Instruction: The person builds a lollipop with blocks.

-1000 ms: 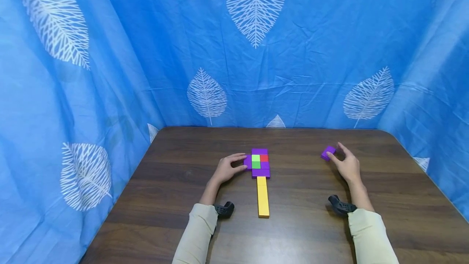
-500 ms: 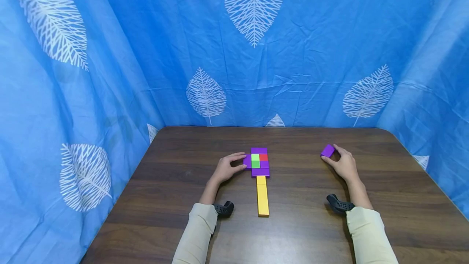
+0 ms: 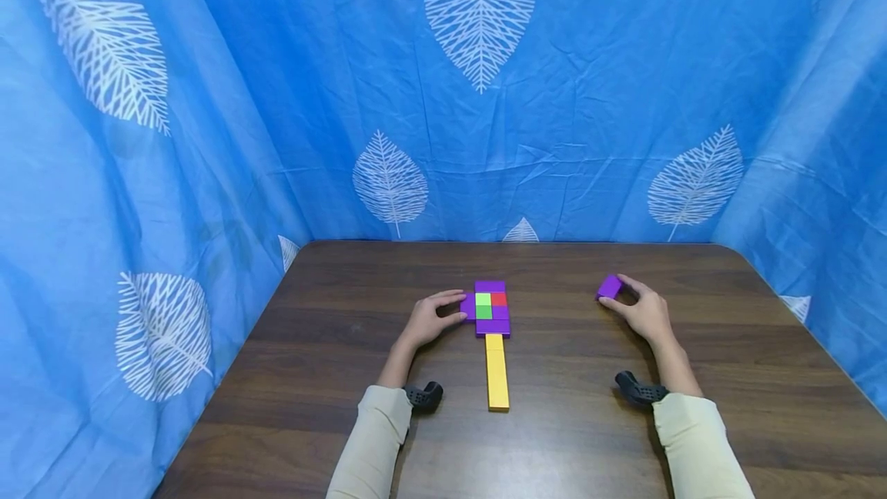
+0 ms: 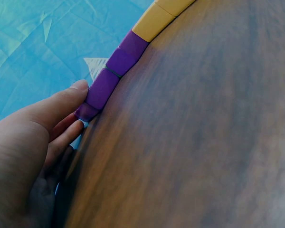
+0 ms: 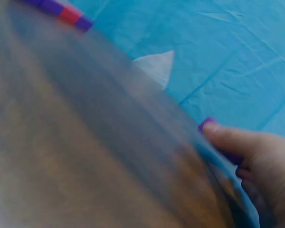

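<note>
My left hand (image 3: pixel 426 320) pinches the left purple block (image 3: pixel 468 306) of a flat block pattern, thumb and fingertips at its near and far ends. In the left wrist view, the thumb (image 4: pixel 80 86) lies against the row's purple side. The pattern has a light green block (image 3: pixel 483 299), a red block (image 3: pixel 499 299) and a darker green block (image 3: pixel 483 313) inside a purple surround. A yellow strip (image 3: pixel 497 376) runs from it toward me. Off to the right, my right hand (image 3: pixel 650 314) pinches a loose purple block (image 3: pixel 610 287), held at a slant; the thumb partly covers it in the right wrist view.
Everything is on or over a dark wood-grain table (image 3: pixel 554 422). A blue curtain (image 3: pixel 589 98) with white leaf prints hangs behind its far edge and at both sides. Each wrist wears a black device (image 3: pixel 639 390).
My right hand has moved slightly left with the purple block, turning it a little. The left hand stays at the pattern, and the blocks there have not moved.
</note>
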`<state>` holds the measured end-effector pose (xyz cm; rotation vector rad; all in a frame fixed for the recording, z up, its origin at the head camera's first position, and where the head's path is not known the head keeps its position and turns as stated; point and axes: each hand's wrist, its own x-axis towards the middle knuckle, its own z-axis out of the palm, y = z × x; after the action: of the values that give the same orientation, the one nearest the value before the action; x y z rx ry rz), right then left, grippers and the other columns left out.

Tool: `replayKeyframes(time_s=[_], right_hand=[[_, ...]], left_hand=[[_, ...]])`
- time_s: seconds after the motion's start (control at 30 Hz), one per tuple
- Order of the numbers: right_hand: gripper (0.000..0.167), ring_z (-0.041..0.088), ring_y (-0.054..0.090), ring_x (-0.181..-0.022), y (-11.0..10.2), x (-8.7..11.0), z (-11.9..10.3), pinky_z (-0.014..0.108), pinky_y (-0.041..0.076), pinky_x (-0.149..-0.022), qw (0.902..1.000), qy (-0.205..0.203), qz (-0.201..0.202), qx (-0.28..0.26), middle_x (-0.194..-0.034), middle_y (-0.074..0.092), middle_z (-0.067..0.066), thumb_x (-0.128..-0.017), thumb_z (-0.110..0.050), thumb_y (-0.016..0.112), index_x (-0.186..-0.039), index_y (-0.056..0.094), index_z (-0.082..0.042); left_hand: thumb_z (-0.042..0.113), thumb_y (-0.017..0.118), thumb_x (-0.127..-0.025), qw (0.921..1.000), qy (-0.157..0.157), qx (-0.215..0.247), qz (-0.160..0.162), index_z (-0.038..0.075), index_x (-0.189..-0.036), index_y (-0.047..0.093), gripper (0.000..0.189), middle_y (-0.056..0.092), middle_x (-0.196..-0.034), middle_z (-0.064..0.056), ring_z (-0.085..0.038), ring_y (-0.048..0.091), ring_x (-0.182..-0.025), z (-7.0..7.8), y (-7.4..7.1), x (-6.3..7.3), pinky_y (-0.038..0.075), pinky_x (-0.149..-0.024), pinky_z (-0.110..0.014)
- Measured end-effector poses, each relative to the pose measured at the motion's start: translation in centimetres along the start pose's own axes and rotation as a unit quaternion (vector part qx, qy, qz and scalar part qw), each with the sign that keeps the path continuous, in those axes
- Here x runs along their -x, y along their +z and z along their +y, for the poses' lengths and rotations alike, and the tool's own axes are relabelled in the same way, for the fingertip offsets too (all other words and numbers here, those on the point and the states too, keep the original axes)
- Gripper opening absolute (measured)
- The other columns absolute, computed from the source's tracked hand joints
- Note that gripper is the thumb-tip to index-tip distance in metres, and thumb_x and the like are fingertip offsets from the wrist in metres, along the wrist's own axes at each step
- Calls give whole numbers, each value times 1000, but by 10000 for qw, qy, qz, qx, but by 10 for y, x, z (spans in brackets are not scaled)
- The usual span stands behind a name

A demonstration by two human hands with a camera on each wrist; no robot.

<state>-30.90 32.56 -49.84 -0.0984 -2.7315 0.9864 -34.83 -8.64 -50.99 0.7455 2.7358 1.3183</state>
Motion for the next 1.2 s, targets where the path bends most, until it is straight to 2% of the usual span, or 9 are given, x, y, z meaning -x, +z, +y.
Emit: replayKeyframes(time_s=[0.13,0.23,0.4,0.6,0.77,0.93,1.07,1.2], right_hand=[[70,49,38,-118,7,-2,-15,61,33,-93,9993,-236,-144,-247,-129,44,32,-80,-42,70,-132,48,1],[68,46,41,-118,17,-4,-31,59,33,-94,9972,-569,-275,-411,-128,48,29,-78,-40,73,-130,51,-2],[68,41,45,-117,37,-3,-60,56,37,-94,9892,-1134,-644,-671,-125,53,24,-74,-40,76,-127,54,-3],[69,37,45,-120,59,-1,-84,54,36,-96,9794,-1417,-1150,-861,-127,52,19,-73,-42,76,-128,54,-7],[68,36,43,-121,72,1,-88,53,35,-98,9757,-1527,-1417,-684,-128,52,17,-74,-42,75,-129,54,-7],[70,35,42,-122,77,5,-89,52,33,-100,9744,-1587,-1489,-559,-129,51,16,-73,-44,75,-130,53,-9],[72,36,41,-123,81,9,-86,53,33,-100,9736,-1729,-1391,-534,-132,49,16,-74,-44,75,-133,50,-10],[66,36,43,-122,84,14,-83,53,33,-99,9736,-1837,-1194,-648,-132,51,15,-76,-39,74,-132,52,-10]], left_hand=[[34,66,-85,10000,-22,4,-21,18,-123,62,41,54,-130,2,-17,44,-124,0,0,0,34,-103,-38],[32,67,-85,10000,26,46,2,17,-123,62,41,54,-129,1,-18,45,-124,0,0,0,34,-103,-39],[33,67,-84,10000,62,34,36,16,-122,63,41,55,-128,0,-19,46,-123,0,-1,0,35,-102,-40],[33,68,-84,10000,62,-6,76,17,-121,63,40,56,-128,0,-18,46,-122,0,0,0,35,-102,-39],[33,67,-85,9999,127,33,74,16,-122,63,41,56,-128,0,-19,46,-122,0,1,0,35,-102,-40],[34,67,-85,9999,129,40,79,16,-122,63,41,56,-128,-1,-20,47,-122,1,0,-1,35,-102,-40],[34,67,-85,9999,93,42,68,17,-122,63,41,55,-128,0,-19,46,-122,1,0,-1,35,-102,-40],[33,67,-84,10000,56,45,51,17,-122,63,41,55,-128,0,-19,46,-122,0,0,0,35,-102,-39]])
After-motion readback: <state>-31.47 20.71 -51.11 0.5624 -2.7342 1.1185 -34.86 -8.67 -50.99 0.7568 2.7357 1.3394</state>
